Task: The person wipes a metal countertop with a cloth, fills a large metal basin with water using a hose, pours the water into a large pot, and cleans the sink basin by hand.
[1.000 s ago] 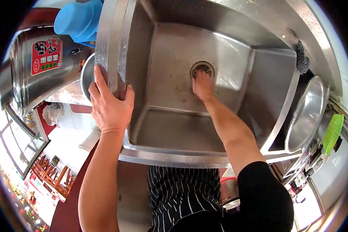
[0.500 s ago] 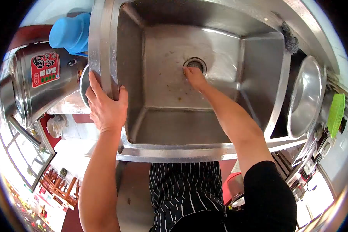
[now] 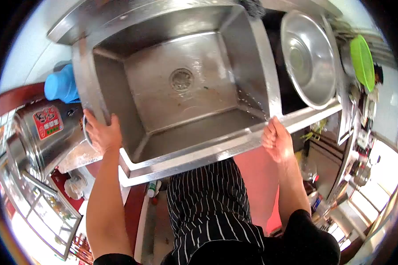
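Observation:
My left hand (image 3: 104,134) rests on the left rim of the stainless steel sink (image 3: 272,84), its fingers spread across the edge and the thumb toward the basin. My right hand (image 3: 277,140) is at the sink's front right corner, fingers curled in. Whatever lies inside those fingers, if anything, is hidden. Water drops (image 3: 252,106) hang in the air over the basin near that corner. The basin floor is wet with small dark specks, and a round drain strainer (image 3: 181,80) sits in it.
A metal bowl (image 3: 311,62) stands right of the sink, with a green basket (image 3: 362,62) beyond it. At the left are a blue plastic container (image 3: 61,84) and a large steel pot-like vessel (image 3: 48,137) with a red label. A dark scouring pad (image 3: 252,7) lies on the back rim.
My right hand has left the drain and moved to the front right corner, and drops now fly. My left hand stays on the rim. The view has turned and shifted right.

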### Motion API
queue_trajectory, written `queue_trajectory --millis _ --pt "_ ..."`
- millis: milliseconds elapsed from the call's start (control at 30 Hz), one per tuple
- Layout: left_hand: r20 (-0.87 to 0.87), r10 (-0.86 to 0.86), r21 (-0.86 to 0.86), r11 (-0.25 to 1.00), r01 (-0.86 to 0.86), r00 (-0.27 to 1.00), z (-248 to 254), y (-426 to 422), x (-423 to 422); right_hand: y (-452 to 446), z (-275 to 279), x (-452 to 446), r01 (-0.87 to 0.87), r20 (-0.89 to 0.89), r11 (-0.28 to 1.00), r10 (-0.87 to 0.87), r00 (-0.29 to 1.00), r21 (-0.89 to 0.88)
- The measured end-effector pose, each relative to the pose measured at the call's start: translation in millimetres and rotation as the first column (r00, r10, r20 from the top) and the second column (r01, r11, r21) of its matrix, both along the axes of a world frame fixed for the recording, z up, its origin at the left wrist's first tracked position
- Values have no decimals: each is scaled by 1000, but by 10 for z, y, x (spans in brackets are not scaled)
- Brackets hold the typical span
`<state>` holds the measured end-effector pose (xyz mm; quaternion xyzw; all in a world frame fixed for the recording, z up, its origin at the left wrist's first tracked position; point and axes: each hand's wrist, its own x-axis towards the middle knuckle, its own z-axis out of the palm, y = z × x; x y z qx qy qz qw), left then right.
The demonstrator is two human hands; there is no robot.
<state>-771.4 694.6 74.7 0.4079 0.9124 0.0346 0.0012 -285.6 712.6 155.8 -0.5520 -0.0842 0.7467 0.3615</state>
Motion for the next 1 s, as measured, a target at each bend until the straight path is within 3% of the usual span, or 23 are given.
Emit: queue_trajectory --millis 100,133,167,200,267,333,367,433,533,600,633,700,767,833,900,1000 --pt "-37 -90 83 992 93 995 -101 -7 12 -726 -111 656 153 219 984 -129 967 -94" --pt "-17 4 -6 1000 -4 1000 37 50 86 -877 -289 832 169 228 981 -143 963 -95" --pt "-10 97 -95 991 -97 995 119 80 142 -1027 -512 974 272 352 945 -195 915 -184" --pt "-38 54 -47 997 -56 998 35 37 87 -1149 -757 1080 378 470 889 -227 853 -257" --pt "-17 72 -65 995 -73 997 90 70 145 -1155 -1337 1178 436 623 880 -235 746 -191" --pt "-7 97 -85 992 -97 995 116 77 160 -1058 -1984 1453 185 698 926 107 708 -329" --pt "-16 95 -92 991 -96 995 107 72 158 -931 -2258 1385 289 647 939 -104 755 -187" --pt "-34 97 -98 990 -100 995 94 65 149 -948 -2630 1314 401 552 914 -305 776 -58" --pt "-31 111 -93 989 -114 993 3 53 92 -1270 -2941 1686 20 559 996 -68 826 92" --pt "-36 -22 67 997 24 999 -107 -8 -21 -1322 -2761 1661 -261 581 948 109 806 183" --pt "-40 3 64 998 0 999 -122 -30 -67 -1359 -2431 1552 -473 622 879 336 707 62" --pt "4 77 -14 997 -77 997 53 52 109 -1035 -1015 778 -832 644 541 681 347 -125" --pt "29 143 -68 988 -141 989 130 87 151 -666 -322 306 -943 547 301 818 178 -144" --pt "37 90 -20 996 -89 995 106 68 117 -380 57 -131 -802 248 594 788 564 -64" --pt "44 117 -43 992 -115 992 113 69 100 229 18 -518 -937 542 346 778 317 51" --pt "17 31 -3 1000 -31 999 84 43 68 928 -729 -888 -993 682 -34 723 -105 -117"
